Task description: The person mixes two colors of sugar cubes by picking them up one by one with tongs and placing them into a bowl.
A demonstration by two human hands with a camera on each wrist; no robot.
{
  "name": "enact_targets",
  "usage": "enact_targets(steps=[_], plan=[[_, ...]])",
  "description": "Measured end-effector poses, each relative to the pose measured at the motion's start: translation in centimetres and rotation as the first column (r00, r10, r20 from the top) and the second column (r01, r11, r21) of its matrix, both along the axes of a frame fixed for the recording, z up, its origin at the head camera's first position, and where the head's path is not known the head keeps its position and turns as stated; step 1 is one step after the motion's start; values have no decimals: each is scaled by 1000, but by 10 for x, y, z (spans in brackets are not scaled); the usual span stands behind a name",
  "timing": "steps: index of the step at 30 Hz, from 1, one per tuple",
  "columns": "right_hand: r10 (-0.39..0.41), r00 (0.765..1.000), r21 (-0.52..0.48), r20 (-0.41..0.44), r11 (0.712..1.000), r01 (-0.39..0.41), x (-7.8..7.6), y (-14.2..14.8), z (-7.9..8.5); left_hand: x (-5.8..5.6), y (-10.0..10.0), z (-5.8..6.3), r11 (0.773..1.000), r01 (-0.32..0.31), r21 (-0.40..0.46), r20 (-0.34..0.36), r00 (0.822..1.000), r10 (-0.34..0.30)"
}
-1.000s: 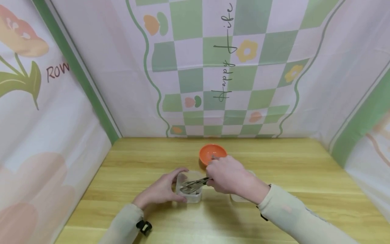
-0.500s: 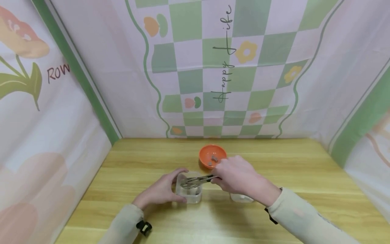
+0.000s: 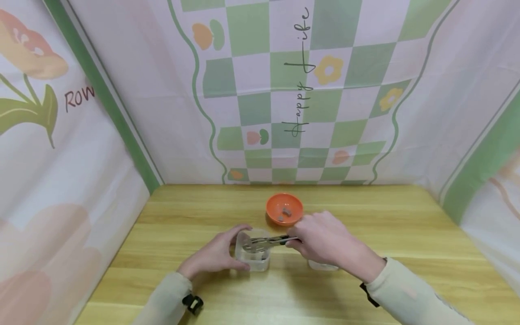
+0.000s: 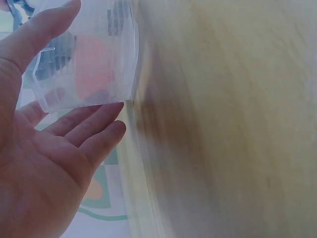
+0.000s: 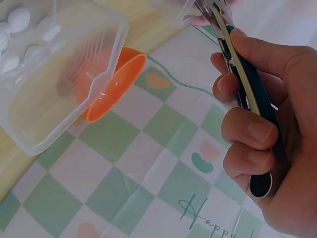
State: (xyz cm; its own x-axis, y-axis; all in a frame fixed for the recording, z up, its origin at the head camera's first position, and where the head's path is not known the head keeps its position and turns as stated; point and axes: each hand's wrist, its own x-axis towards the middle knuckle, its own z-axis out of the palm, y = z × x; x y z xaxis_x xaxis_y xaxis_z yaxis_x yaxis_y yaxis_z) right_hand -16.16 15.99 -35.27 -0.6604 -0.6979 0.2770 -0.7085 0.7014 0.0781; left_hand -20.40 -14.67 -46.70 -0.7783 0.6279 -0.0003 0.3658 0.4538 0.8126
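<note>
In the head view my left hand (image 3: 215,251) holds a clear plastic container (image 3: 257,266), thumb on its near side and fingers at its far side. The left wrist view shows that container's wall (image 4: 94,64) between thumb and fingertips. My right hand (image 3: 325,237) grips metal tongs (image 3: 266,243) with dark handle grips. Their head lies over the container's opening, and a small dark bit (image 3: 263,258) shows inside. Behind stands an orange bowl (image 3: 275,204) with several small grey-brown pieces (image 3: 286,211) in it. In the right wrist view my fingers (image 5: 247,126) wrap the tongs' handle.
A second clear container (image 3: 323,266) stands under my right hand, mostly hidden in the head view. The right wrist view shows white round pieces (image 5: 20,20) in it. The wooden table (image 3: 195,203) meets a patterned cloth wall (image 3: 284,153) at the back.
My right hand has drawn right and slightly toward me with the tongs, whose head has lifted a little. The pieces in the orange bowl have come into sight. The left hand keeps its place.
</note>
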Motion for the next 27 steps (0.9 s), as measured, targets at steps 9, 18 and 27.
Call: enact_targets(steps=[9,18,27], plan=[[2,1000,-25,29,1000,-1,6,4,0,-1,0,0,1000,8,2,-5,1000,-8],[-23,999,-59,34,998,25,9,10,-1,0,0,-1,1000,-5,-11,-11,1000,5],[-32,999,-92,42,995,36,12,15,-4,0,0,0,1000,-12,-19,-14,1000,12]])
